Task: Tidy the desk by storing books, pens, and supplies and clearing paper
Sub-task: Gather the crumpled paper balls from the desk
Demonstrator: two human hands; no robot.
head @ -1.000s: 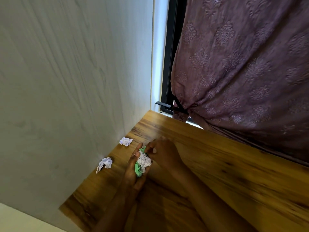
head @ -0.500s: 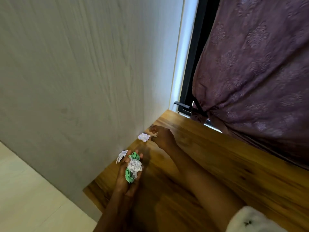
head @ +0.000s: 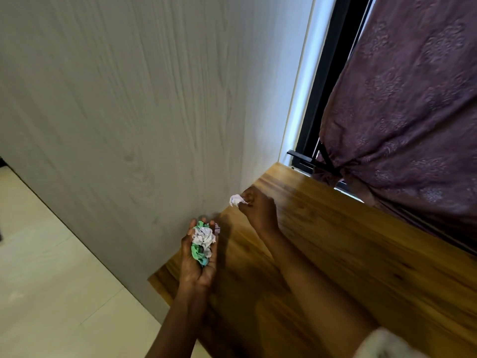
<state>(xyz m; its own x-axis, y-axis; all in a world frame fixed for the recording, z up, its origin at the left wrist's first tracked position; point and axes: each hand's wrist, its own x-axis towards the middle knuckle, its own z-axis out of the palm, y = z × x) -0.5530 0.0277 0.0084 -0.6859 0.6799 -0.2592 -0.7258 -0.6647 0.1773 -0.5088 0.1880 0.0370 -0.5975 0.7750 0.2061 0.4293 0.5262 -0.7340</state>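
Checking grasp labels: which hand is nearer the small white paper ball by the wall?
Right. The right hand pinches the white paper ball; the left hand is apart from it, closer to the person, cupping a green-and-white paper wad.

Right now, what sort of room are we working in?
Likely a home study or bedroom corner: a wooden desk against a pale wood-grain panel, beside a window with a tied purple curtain.

White sleeve [head: 382, 344] blurred and cropped at the bottom edge; lavender scrap [head: 217, 226] mostly behind the paper wad [head: 202, 239]
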